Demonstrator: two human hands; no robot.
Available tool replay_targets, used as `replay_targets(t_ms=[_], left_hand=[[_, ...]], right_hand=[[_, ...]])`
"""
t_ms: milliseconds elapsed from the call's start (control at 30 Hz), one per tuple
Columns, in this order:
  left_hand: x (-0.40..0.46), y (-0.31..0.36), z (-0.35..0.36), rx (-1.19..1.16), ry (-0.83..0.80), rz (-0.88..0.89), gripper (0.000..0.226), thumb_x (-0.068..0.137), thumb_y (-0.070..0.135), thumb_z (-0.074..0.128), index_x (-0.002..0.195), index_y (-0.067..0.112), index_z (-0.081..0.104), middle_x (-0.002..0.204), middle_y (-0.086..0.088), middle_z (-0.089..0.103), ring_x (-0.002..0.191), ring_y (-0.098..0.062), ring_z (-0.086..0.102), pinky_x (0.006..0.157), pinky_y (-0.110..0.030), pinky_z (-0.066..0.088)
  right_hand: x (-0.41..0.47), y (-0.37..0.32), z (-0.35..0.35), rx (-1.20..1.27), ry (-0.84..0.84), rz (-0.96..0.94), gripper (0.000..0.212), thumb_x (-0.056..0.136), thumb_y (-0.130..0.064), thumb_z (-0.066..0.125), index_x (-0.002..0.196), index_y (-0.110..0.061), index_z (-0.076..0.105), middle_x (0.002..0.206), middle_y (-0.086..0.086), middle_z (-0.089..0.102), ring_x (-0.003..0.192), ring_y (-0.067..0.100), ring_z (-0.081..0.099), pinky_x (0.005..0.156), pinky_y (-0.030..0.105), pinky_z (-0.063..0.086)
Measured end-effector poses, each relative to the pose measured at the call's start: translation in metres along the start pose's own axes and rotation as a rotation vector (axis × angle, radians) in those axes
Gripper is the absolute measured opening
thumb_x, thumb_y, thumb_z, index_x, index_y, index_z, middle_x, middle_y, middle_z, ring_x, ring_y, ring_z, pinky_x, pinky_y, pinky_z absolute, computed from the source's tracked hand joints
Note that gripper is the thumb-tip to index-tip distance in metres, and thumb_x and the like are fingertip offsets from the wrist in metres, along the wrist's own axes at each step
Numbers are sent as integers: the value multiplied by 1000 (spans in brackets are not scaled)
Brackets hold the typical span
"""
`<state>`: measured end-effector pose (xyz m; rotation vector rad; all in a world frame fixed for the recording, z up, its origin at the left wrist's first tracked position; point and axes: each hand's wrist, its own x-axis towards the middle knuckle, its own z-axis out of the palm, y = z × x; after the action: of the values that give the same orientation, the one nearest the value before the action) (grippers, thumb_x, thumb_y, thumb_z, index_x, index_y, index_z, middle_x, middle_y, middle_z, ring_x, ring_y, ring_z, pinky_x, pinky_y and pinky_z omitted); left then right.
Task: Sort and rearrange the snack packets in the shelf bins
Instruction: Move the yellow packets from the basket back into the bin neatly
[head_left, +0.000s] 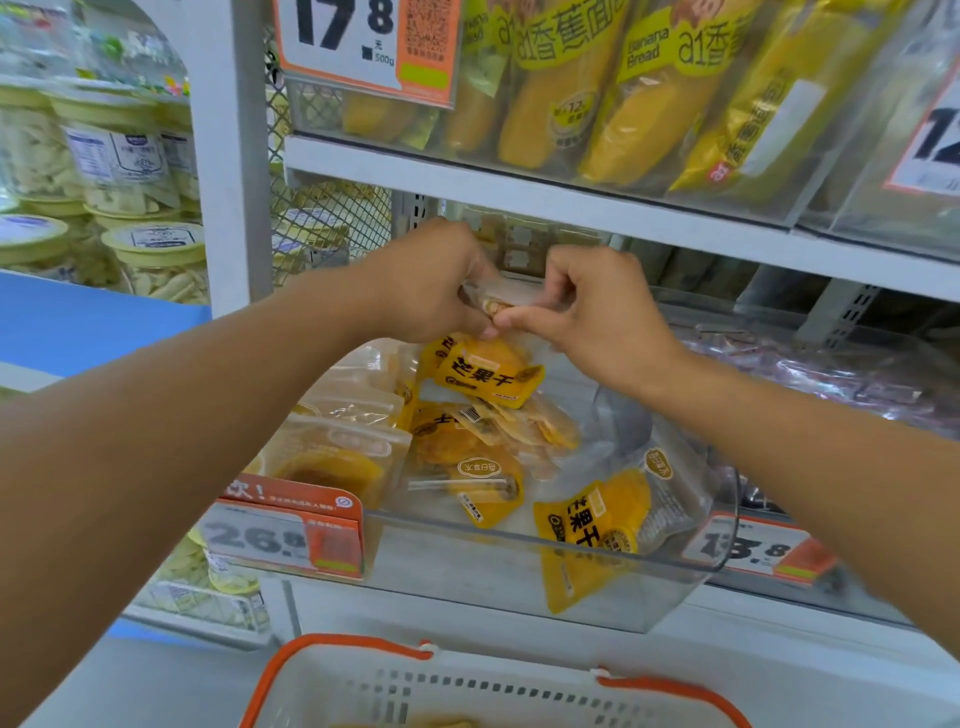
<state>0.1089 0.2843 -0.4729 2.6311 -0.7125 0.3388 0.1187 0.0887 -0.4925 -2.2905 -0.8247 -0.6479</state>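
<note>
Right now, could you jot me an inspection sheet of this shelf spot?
Surface: clear bin on a white shelf.
Job's things: yellow mango packets piled loosely in the bin; one small clear packet held above them.
Clutter: price tags clipped at the bin's front.
Fingers: left hand and right hand both pinch the small packet.
Cables: nothing seen.
Surroundings: banana bread packs above, white basket below, tubs to the left.

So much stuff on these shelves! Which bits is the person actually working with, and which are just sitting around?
Part of the job:
- left hand and right hand, both pinching one small clear packet
- yellow mango packets heaped below
- clear bin holding them

Just sitting around:
- banana bread packs on the shelf above
- lidded tubs at left
- orange-rimmed basket
- price tags
</note>
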Motion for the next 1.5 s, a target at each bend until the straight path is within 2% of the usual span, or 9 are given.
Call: replay_targets(t_ms=[200,333,467,633,933,1100,1267,1400,1500], left_hand=[[-1,-6,-4,99,116,-83,32,78,24,84,102,7,75,94,-9,73,92,-27,68,77,-26,44],[-3,-14,-6,196,126,-135,41,75,31,86,101,3,71,107,-16,71,103,-34,65,89,-43,53],[-6,-15,-5,261,91,-108,22,80,29,82,82,15,65,86,-6,66,92,-32,62,75,-34,47],[-6,-17,-3,286,106,-134,29,82,27,79,77,20,51,84,-4,55,90,-32,59,72,-33,40],[-4,-6,2,308,141,-257,42,85,26,76,64,18,40,69,0,38,76,-26,48,65,-33,36],[-6,-8,2,230,48,-164,21,83,23,78,78,13,60,85,-5,59,90,-28,58,75,-36,47],[-10,-13,6,129,-69,-106,18,83,15,78,86,21,62,87,3,64,89,-22,61,79,-38,51],[-9,-17,8,153,-54,-167,49,91,20,70,134,26,47,121,-2,62,113,-26,56,95,-42,47],[-6,-17,7,248,-132,-195,71,94,26,66,153,21,27,145,-6,49,132,-29,46,107,-45,40]], right_hand=[[2,11,-14,-262,-878,797,85,73,-60,79,135,-8,53,128,13,61,108,28,65,89,41,59],[2,17,13,-284,-1075,476,93,78,-69,68,155,-33,31,161,-5,31,145,23,36,116,44,36],[7,6,45,-333,-1197,496,110,60,-95,56,141,-21,50,146,0,51,130,23,49,113,45,38],[0,7,61,-355,-1146,539,93,73,-80,63,136,-12,54,140,9,57,125,27,54,110,43,42],[-30,-8,23,-273,-1452,285,64,91,-59,60,150,-48,36,150,-10,43,136,16,42,115,39,36],[-4,-8,-9,-203,-937,433,49,74,-59,80,98,-16,75,91,-1,73,83,13,69,75,30,59],[13,7,16,105,-665,692,112,65,-30,94,155,-20,28,152,2,43,128,22,52,90,37,57],[19,30,39,350,-473,758,88,72,-24,90,146,-22,43,133,3,61,114,22,65,83,41,61],[23,30,44,298,-623,816,72,71,-22,90,132,-10,54,125,9,65,109,28,67,82,46,62]])
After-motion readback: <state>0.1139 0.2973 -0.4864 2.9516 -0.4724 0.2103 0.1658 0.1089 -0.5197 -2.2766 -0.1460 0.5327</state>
